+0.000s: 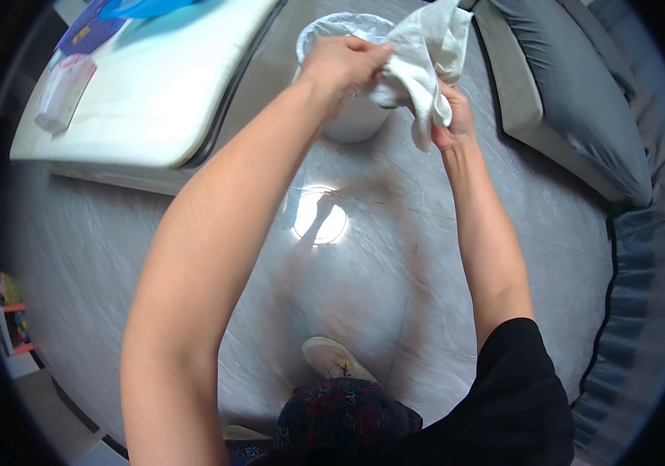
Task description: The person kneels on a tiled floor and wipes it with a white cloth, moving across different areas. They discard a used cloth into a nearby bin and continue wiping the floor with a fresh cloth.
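Note:
A crumpled white cloth [420, 55] hangs between my two hands at the top of the head view. My left hand [344, 67] pinches its left edge between thumb and fingers. From below and to the right, my right hand [456, 119] grips the cloth, whose folds hide most of those fingers. Under my left hand stands a white trash bin [356, 122] lined with a pale plastic bag [341, 22]. The hand and cloth cover part of its opening, and its contents are mostly hidden.
A white-topped table [175, 87] at the upper left bears a pink-and-white packet [66, 93], a purple item [90, 29] and a blue plastic item [146, 7]. A grey sofa [571, 87] flanks the right side. Glossy grey tiles [361, 279] reflect a round light.

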`<state>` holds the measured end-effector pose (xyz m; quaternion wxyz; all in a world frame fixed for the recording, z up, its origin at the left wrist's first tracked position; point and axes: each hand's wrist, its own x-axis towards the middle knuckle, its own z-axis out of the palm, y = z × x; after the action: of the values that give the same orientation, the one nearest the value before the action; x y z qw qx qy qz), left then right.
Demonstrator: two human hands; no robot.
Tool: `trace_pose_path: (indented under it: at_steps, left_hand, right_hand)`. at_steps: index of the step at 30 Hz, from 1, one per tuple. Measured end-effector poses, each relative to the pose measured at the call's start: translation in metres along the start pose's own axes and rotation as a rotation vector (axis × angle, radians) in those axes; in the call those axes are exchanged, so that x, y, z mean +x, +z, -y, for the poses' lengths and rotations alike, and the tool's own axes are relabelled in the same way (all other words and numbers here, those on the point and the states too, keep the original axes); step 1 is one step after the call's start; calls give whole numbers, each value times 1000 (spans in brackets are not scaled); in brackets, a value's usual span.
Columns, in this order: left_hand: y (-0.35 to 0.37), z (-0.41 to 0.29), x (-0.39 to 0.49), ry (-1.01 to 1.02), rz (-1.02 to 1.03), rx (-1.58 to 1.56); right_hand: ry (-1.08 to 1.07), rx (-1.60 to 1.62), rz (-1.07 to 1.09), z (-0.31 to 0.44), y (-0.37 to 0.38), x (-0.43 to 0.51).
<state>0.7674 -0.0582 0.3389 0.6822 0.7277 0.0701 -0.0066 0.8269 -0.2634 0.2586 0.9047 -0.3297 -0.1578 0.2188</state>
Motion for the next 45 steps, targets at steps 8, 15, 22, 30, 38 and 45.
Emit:
trace_pose_path:
  at_steps: [8, 15, 22, 30, 38, 45]
  left_hand:
    - [-7, 8, 70, 62, -362, 105]
    - [-18, 46, 108, 120, -323, 385]
    - [-9, 43, 88, 159, -51, 931]
    - [25, 47, 29, 260, 248, 503]
    - [63, 16, -14, -148, 348, -60]
    - [78, 14, -1, -405, 156, -143]
  right_hand:
    - [-94, 193, -160, 13, -61, 15]
    - [-209, 474, -206, 38, -65, -24]
    - [-193, 554, -35, 17, -61, -72]
    - [-109, 581, -190, -15, -69, -84]
    - [-89, 488, 82, -33, -66, -73]
    - [-180, -758, -455, -34, -44, -72]
